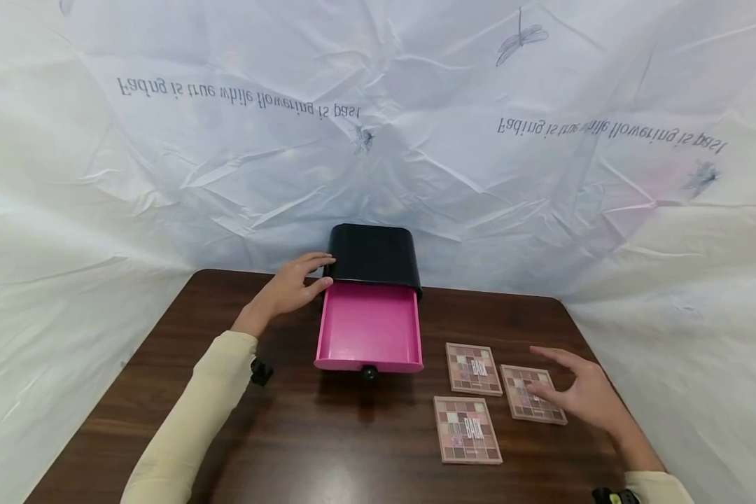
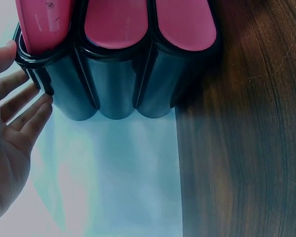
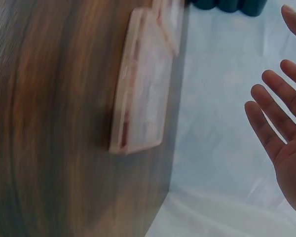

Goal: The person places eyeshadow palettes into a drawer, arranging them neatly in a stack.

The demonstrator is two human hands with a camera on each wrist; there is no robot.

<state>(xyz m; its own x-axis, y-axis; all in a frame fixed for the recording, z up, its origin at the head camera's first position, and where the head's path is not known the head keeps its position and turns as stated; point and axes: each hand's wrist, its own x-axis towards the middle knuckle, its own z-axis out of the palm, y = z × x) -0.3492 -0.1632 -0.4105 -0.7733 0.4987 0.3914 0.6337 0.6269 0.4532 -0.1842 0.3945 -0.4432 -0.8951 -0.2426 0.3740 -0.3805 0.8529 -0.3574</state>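
Note:
A black desktop drawer unit point(image 1: 374, 253) stands at the back of the table, its top pink drawer point(image 1: 369, 325) pulled out by its black knob side. In the left wrist view the unit shows three stacked pink drawer fronts point(image 2: 116, 22). My left hand point(image 1: 292, 283) touches the unit's left side with fingers fairly straight, the thumb near its front edge. Over the rightmost eyeshadow palette point(image 1: 532, 402) hovers my right hand point(image 1: 582, 392), fingers spread, holding nothing. Two more such palettes lie to its left, a back palette point(image 1: 472, 369) and a front palette point(image 1: 467, 430).
The dark wooden table point(image 1: 327, 448) has rounded back corners. A pale printed sheet point(image 1: 277, 161) hangs behind it and along both sides, close behind the drawer unit. The pulled-out drawer juts toward the front of the table.

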